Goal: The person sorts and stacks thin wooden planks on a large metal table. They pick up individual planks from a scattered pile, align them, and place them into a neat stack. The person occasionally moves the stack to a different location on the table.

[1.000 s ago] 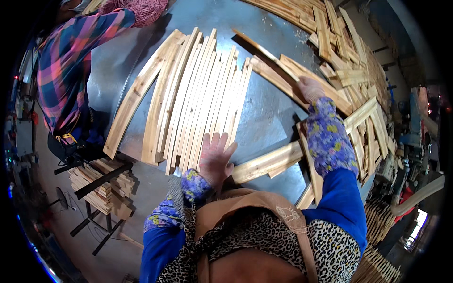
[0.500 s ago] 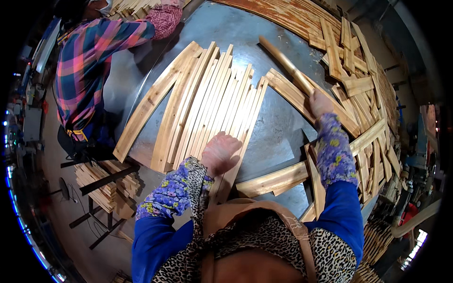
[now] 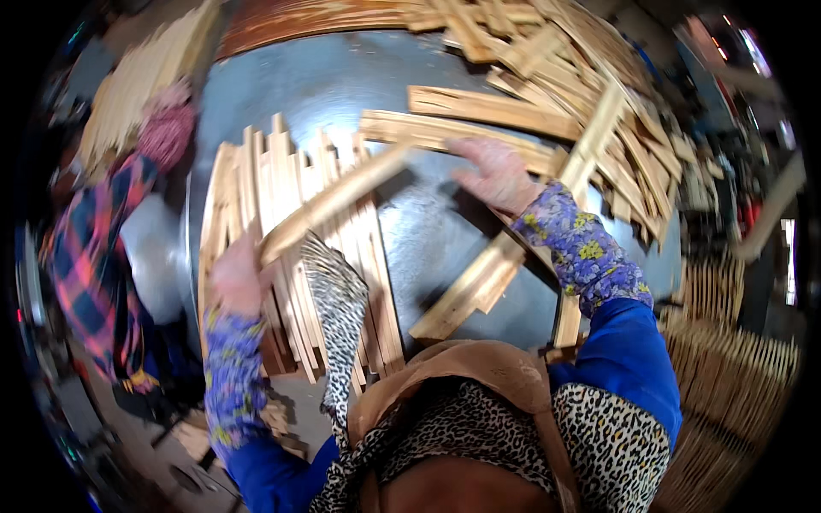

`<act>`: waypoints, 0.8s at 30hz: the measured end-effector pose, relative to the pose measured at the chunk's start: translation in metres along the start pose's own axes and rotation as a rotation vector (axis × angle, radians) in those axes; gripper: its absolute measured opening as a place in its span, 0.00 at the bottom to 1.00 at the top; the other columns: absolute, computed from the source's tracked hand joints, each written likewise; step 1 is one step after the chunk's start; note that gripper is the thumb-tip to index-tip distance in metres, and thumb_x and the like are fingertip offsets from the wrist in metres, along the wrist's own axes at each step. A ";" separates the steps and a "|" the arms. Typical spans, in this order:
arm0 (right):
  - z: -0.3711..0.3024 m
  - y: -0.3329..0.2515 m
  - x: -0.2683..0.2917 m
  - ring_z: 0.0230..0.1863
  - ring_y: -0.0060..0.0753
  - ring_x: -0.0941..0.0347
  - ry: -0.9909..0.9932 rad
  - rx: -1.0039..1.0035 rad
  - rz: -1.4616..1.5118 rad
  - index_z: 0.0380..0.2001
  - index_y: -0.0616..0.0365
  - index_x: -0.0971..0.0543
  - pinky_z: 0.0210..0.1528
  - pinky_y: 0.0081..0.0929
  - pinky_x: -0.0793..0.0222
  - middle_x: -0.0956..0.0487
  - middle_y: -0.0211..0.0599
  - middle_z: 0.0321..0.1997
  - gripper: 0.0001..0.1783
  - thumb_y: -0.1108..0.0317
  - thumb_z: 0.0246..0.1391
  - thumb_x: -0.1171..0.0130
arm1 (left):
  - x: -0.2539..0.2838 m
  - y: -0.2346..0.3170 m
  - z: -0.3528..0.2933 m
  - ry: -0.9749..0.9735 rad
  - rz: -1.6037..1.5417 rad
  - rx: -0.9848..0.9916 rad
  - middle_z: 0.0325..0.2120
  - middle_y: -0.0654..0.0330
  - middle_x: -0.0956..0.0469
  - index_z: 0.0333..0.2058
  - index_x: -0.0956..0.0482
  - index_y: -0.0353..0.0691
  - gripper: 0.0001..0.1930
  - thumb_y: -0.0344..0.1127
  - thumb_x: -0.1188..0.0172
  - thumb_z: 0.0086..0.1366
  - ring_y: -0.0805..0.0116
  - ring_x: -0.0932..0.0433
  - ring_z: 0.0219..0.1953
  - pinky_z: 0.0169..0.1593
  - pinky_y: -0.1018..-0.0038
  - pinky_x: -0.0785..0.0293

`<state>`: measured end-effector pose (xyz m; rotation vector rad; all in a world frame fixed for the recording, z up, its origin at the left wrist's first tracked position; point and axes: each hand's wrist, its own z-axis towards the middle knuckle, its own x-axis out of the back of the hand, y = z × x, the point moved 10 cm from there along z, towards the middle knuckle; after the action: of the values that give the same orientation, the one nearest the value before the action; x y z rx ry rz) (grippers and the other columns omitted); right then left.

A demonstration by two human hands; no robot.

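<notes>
My left hand [image 3: 237,278], slightly blurred, is closed around the near end of a wooden slat [image 3: 342,198]. That slat slants up to the right, above a row of slats [image 3: 278,179] laid side by side on the metal table [image 3: 410,235]. My right hand [image 3: 498,175] is open, its fingers apart and pointing left, with nothing held. It is beside a long loose slat [image 3: 428,131], close to the far end of the slat in my left hand. A short notched-looking board [image 3: 470,286] lies below my right hand.
Loose slats are heaped [image 3: 633,145] at the right. A reddish-brown board [image 3: 316,21] lies along the far edge. At the left, a co-worker in a plaid shirt [image 3: 85,265] reaches toward another row of slats [image 3: 141,73]. Bundled slats [image 3: 727,368] are stacked at the lower right.
A slat was in my right hand; now my left hand grips one and my right is open. My left hand has moved left off the row's right side. The view has turned.
</notes>
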<state>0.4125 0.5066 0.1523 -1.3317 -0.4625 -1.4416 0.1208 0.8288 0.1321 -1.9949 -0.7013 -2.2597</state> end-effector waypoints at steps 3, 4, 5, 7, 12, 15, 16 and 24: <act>-0.132 0.128 0.022 0.66 0.53 0.19 0.006 -0.638 0.137 0.68 0.57 0.21 0.70 0.43 0.26 0.16 0.55 0.64 0.33 0.54 0.64 0.33 | -0.014 -0.104 -0.064 0.006 0.004 0.297 0.39 0.48 0.12 0.62 0.17 0.39 0.25 0.42 0.30 0.69 0.48 0.12 0.38 0.47 0.57 0.16; -0.173 0.147 0.032 0.67 0.54 0.20 -0.157 -0.843 0.014 0.73 0.57 0.26 0.71 0.46 0.26 0.18 0.56 0.65 0.40 0.51 0.61 0.31 | -0.014 -0.131 -0.082 -0.068 -0.139 0.541 0.39 0.50 0.11 0.60 0.16 0.37 0.23 0.41 0.32 0.71 0.52 0.12 0.38 0.46 0.60 0.16; -0.220 0.175 0.036 0.71 0.54 0.23 -0.317 -0.941 -0.178 0.80 0.52 0.35 0.72 0.45 0.26 0.23 0.55 0.73 0.50 0.51 0.58 0.28 | -0.034 -0.176 -0.111 -0.052 -0.483 0.723 0.43 0.51 0.11 0.61 0.17 0.35 0.23 0.40 0.33 0.72 0.55 0.12 0.41 0.48 0.62 0.16; -0.292 0.202 0.045 0.73 0.60 0.27 -0.561 -1.041 -0.291 0.83 0.46 0.43 0.73 0.47 0.28 0.28 0.56 0.77 0.61 0.53 0.49 0.24 | -0.067 -0.276 -0.156 -0.009 -0.847 0.767 0.50 0.52 0.12 0.64 0.20 0.33 0.24 0.37 0.34 0.75 0.60 0.13 0.48 0.53 0.65 0.18; -0.357 0.221 0.022 0.74 0.60 0.28 -0.797 -1.137 -0.234 0.83 0.43 0.45 0.74 0.48 0.28 0.25 0.56 0.73 0.64 0.55 0.44 0.23 | -0.041 -0.283 -0.124 -0.110 0.203 0.692 0.59 0.35 0.18 0.70 0.26 0.33 0.33 0.48 0.36 0.74 0.39 0.17 0.59 0.63 0.56 0.22; -0.337 0.223 0.039 0.69 0.57 0.23 -0.750 -1.127 -0.341 0.81 0.41 0.40 0.71 0.45 0.24 0.22 0.54 0.70 0.59 0.54 0.46 0.24 | -0.050 -0.156 -0.065 0.204 -0.028 0.298 0.62 0.37 0.19 0.70 0.27 0.29 0.34 0.49 0.37 0.75 0.38 0.20 0.64 0.69 0.56 0.26; -0.320 0.205 0.047 0.66 0.58 0.21 -0.781 -1.100 -0.313 0.77 0.46 0.31 0.69 0.46 0.23 0.19 0.52 0.67 0.52 0.52 0.47 0.24 | -0.084 -0.112 -0.064 0.284 -0.451 0.289 0.60 0.42 0.18 0.69 0.24 0.31 0.29 0.42 0.38 0.77 0.43 0.18 0.60 0.68 0.57 0.24; -0.364 0.092 0.014 0.73 0.61 0.33 -0.514 -0.641 -0.387 0.78 0.47 0.37 0.75 0.54 0.31 0.30 0.54 0.74 0.54 0.47 0.51 0.24 | -0.215 0.346 -0.076 -0.530 -0.139 -0.336 0.67 0.40 0.31 0.69 0.30 0.41 0.44 0.55 0.27 0.59 0.43 0.25 0.63 0.64 0.51 0.25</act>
<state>0.3236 0.1656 0.0221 -2.2502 -0.6453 -1.6266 0.1991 0.4362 0.0263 -2.8416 -0.5202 -2.0286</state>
